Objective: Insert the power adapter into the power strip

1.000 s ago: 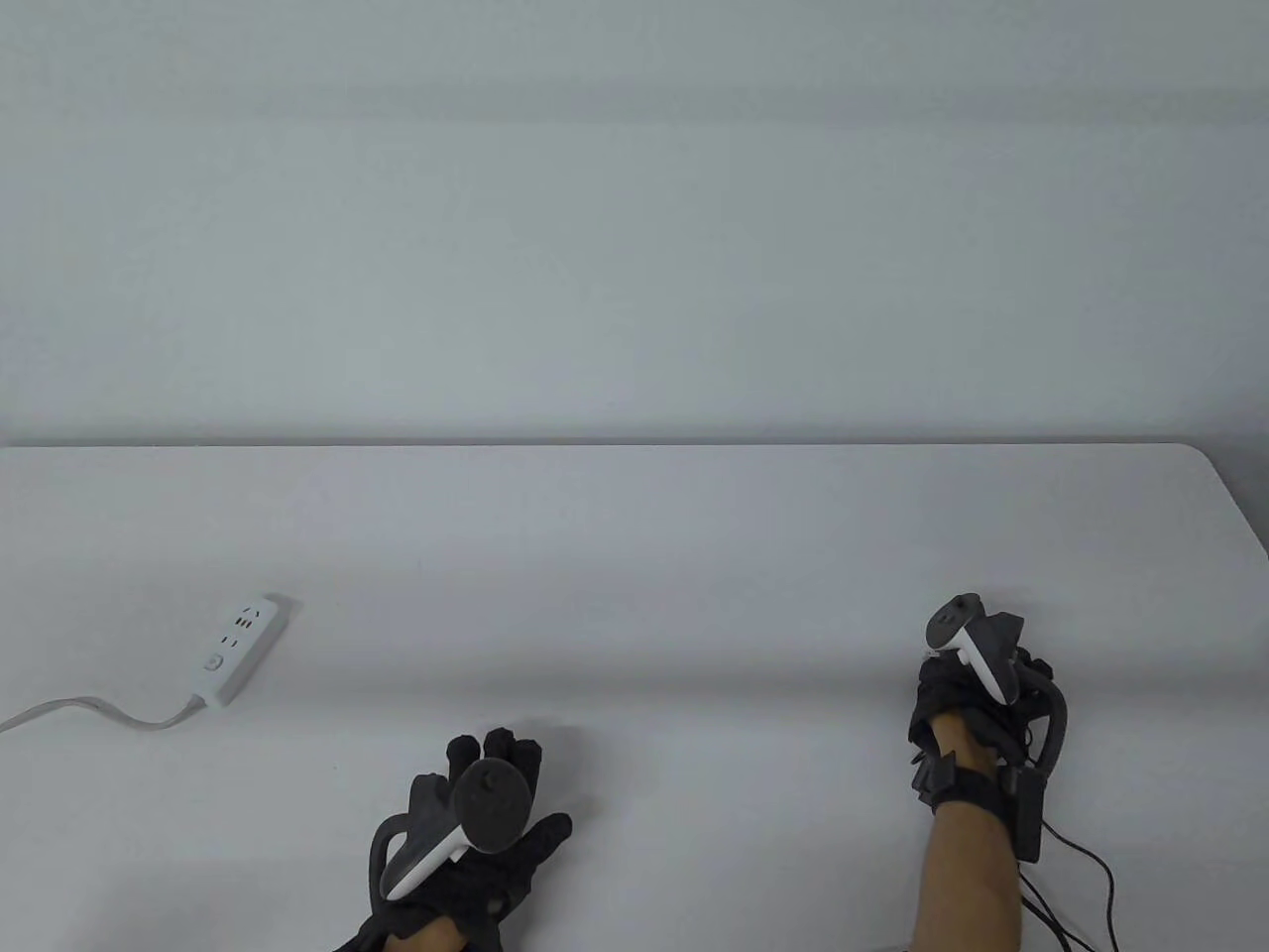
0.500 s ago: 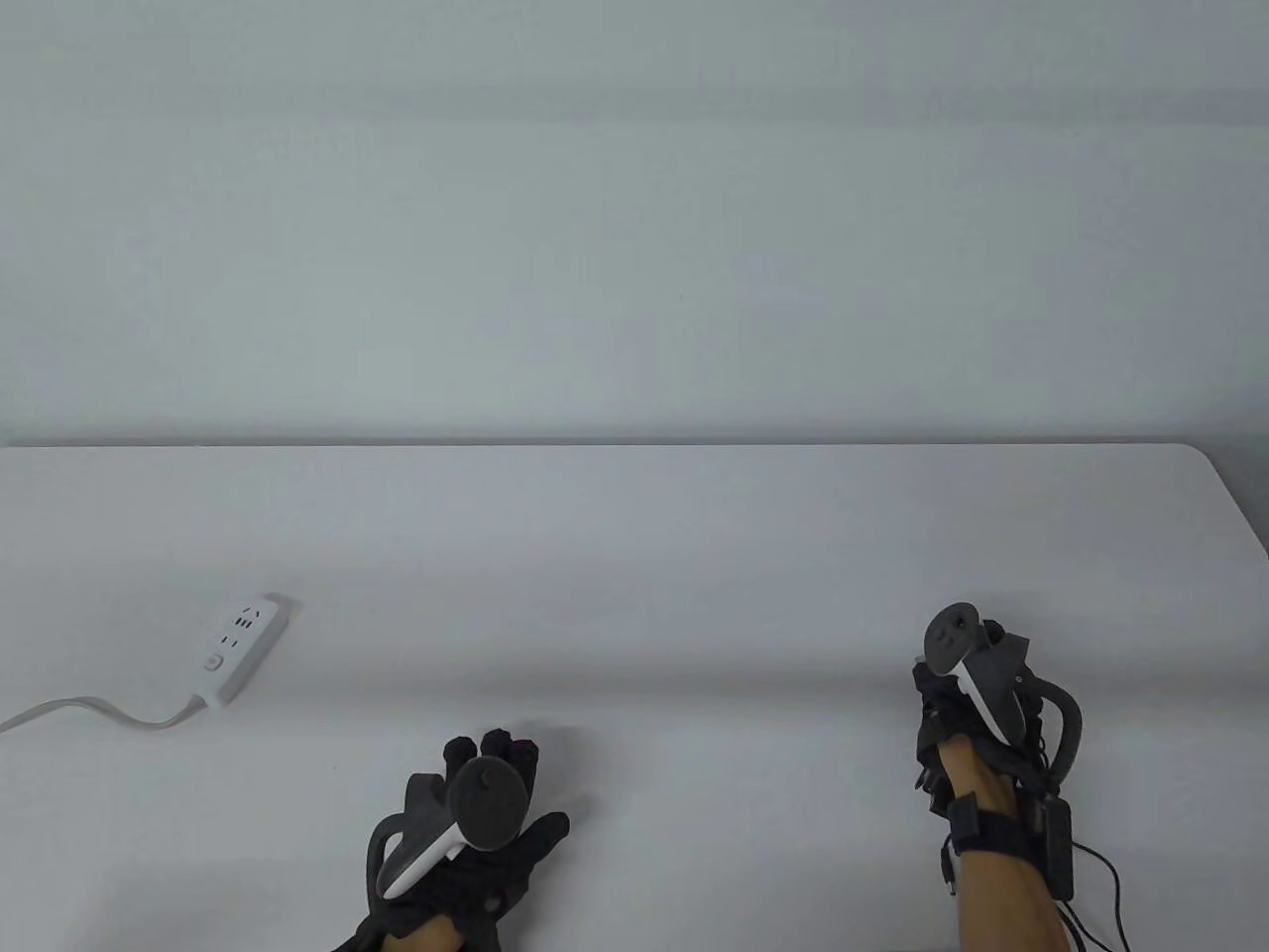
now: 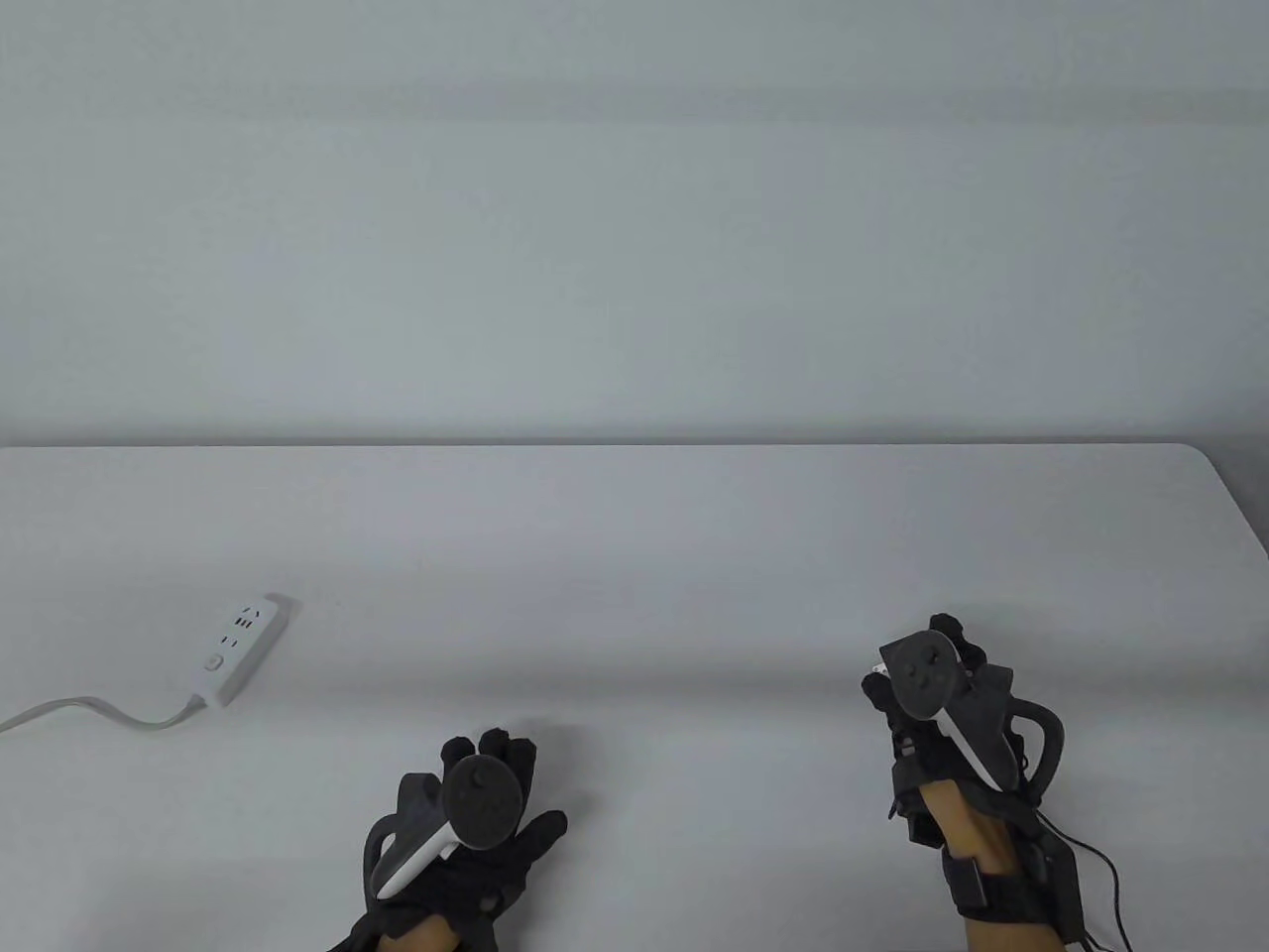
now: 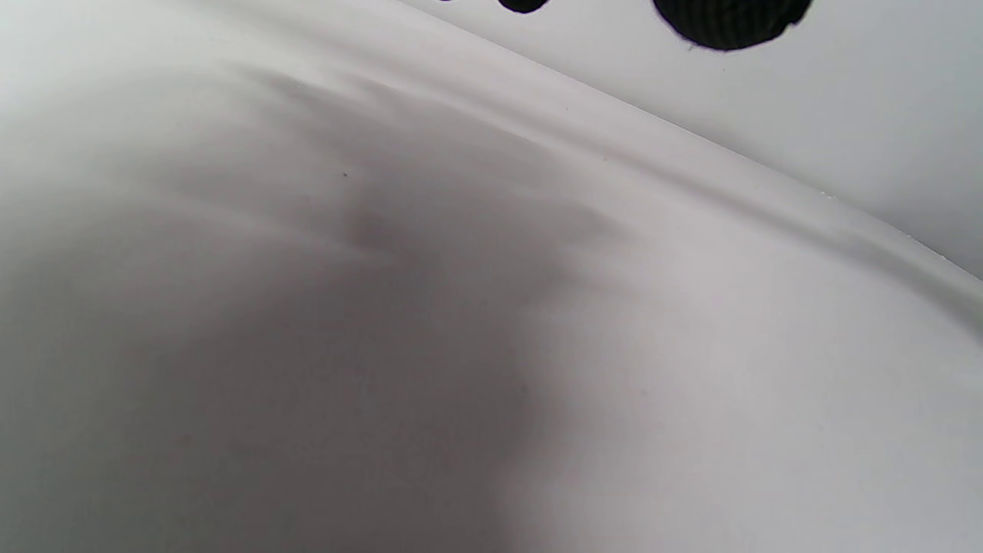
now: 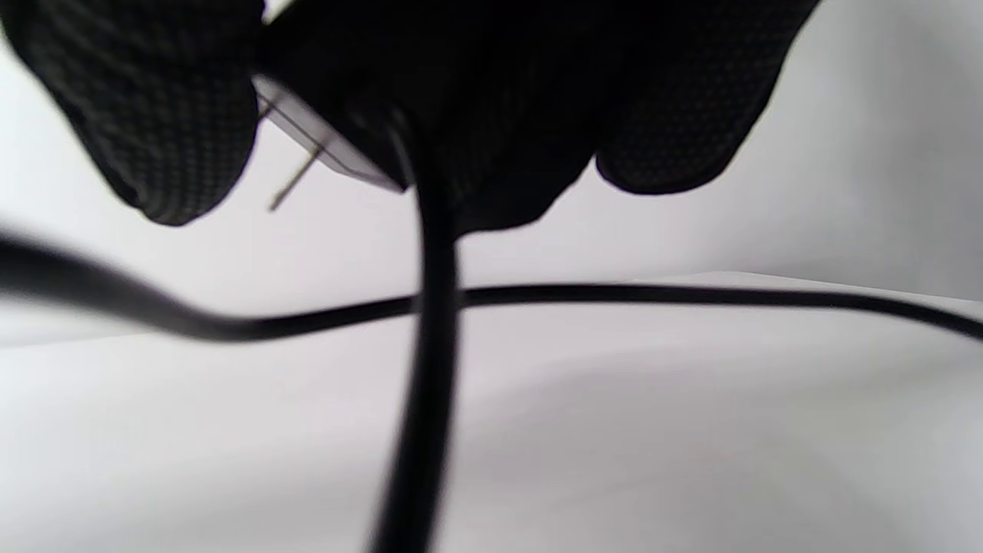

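One power strip (image 3: 241,648) is seen on the one table (image 3: 694,555), with one white cord (image 3: 89,711) running from its near end. Two gloved hands are counted: one left hand (image 3: 466,833) near the strip's right, and one right hand (image 3: 937,694) well apart from the strip, further right. One tracker is borne by each, two in all. One power adapter (image 5: 322,142) is seen, with one prong (image 5: 292,180) clearly shown. Two black cables (image 5: 430,369) are crossed below it.

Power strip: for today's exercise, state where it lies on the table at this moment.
In the table view, the white power strip lies flat at the table's left side, its cord trailing left, beyond and left of the left hand.
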Available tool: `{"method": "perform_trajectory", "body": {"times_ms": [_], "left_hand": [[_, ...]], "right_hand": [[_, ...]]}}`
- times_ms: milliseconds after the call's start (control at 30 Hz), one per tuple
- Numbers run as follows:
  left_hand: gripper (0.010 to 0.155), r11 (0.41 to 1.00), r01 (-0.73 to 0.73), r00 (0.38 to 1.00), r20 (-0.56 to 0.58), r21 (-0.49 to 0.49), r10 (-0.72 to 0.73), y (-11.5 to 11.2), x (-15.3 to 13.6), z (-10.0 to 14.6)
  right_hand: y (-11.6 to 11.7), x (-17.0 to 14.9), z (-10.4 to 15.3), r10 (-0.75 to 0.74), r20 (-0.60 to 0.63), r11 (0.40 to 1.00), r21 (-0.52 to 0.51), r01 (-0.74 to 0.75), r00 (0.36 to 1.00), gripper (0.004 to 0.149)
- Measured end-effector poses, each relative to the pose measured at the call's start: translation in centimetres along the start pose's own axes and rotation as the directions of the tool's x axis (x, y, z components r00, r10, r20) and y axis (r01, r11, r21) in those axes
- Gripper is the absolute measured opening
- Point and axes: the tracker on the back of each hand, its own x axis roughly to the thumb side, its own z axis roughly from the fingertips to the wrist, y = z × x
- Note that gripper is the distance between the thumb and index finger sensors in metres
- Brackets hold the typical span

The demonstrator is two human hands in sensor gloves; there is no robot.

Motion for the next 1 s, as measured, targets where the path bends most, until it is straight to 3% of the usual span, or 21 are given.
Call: {"method": "perform_trajectory", "body": {"times_ms": [300,533,1000], "left_hand": [[0.084,1.000,-0.003,1.000,-0.015,-0.006,0.003,0.1,-0.1,-0.1],[0.084,1.000,-0.004,0.999,-0.041,0.000,0.004,0.2,-0.3,-0.2],[0.085,1.000,-0.020,0.997,-0.078,-0.004,0.020,0.5,-1.0,-0.5]], "right_hand": [[-1.7,4.1,3.3,-0.050,0.178,0.999,-0.004,0.051,0.983,0.086],[-2.6,7.4,6.8,-0.099,0.356,0.992,-0.034,0.118,0.929,0.081],[-0.5,13.0,12.8,-0.037,0.614,0.999,0.038,0.016,0.789,0.076]]}}
